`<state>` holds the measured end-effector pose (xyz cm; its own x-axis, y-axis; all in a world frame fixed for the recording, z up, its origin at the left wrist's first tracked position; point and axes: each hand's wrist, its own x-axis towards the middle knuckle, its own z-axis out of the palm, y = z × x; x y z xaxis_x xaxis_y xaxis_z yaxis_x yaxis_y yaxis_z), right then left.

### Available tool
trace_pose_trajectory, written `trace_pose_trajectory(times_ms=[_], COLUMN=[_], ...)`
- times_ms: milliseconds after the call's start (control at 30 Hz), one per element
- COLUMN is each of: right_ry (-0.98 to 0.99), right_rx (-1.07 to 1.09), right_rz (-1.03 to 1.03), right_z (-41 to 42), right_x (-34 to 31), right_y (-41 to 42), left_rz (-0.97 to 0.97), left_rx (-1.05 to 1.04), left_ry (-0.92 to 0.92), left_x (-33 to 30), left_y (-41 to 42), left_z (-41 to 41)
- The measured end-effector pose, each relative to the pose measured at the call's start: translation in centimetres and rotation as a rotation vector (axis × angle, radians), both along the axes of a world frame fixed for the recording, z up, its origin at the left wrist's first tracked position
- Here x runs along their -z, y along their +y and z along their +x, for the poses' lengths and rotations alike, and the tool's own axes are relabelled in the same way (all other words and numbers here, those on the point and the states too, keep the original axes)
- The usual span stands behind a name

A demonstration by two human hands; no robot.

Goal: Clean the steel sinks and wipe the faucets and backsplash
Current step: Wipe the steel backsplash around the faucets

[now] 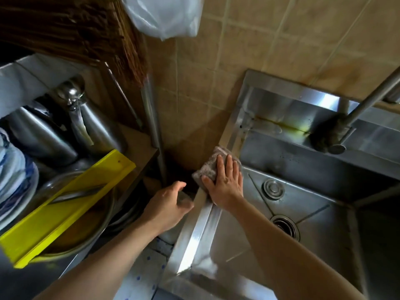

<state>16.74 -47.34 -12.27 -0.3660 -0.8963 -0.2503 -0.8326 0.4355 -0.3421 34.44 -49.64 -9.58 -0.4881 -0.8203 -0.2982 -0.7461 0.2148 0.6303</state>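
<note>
A steel sink (313, 215) fills the right half of the head view, with a drain at its bottom. My right hand (226, 182) lies flat with straight fingers on a grey-brown cloth (207, 167), pressing it onto the sink's left rim (201, 232) near the back corner. My left hand (171, 204) sits just left of that rim, fingers loosely curled against the rim's outer edge, holding nothing that I can see. A faucet spout (350, 118) reaches in from the upper right. The steel backsplash ledge (287, 107) behind the basin shows yellow-green stains.
Beige wall tiles (216, 72) rise behind the sink. On the left a shelf holds steel jugs (71, 118), a yellow tray (65, 208) over a glass lid, and stacked bowls. A broom (86, 33) and a plastic bag (164, 16) hang above.
</note>
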Motion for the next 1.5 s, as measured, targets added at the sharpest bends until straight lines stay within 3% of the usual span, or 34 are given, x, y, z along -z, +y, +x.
trace_pose_trajectory(times_ms=[333,633,800,1167,1400,1500], right_ry=[0.031,-0.116,-0.025,0.044,0.113,0.053], right_rx=[0.022,-0.052,-0.019,0.004,-0.019,0.014], right_rz=[-0.024,-0.066,-0.028,-0.016,-0.036,-0.130], right_z=[-5.2,1.3,-3.5,-11.9,-14.2,-13.0], right_x=[0.7,0.9,0.8,0.8,0.7,0.8], right_y=[-6.0,2.4,-3.3,-12.4,-14.4,-12.7], left_rz=[0.059,0.030,0.102,-0.133,-0.039,-0.006], left_rx=[0.015,0.011,0.065,-0.003,-0.030,-0.037], left_ry=[-0.086,-0.149,-0.116,-0.076,-0.165,-0.180], left_x=[1.6,0.7,0.0,0.9,1.4,1.1], left_y=[-2.3,-2.5,-4.3,-10.4,-11.4,-11.3], left_z=[-3.4,-4.2,-5.7,-15.4,-16.1,-16.1])
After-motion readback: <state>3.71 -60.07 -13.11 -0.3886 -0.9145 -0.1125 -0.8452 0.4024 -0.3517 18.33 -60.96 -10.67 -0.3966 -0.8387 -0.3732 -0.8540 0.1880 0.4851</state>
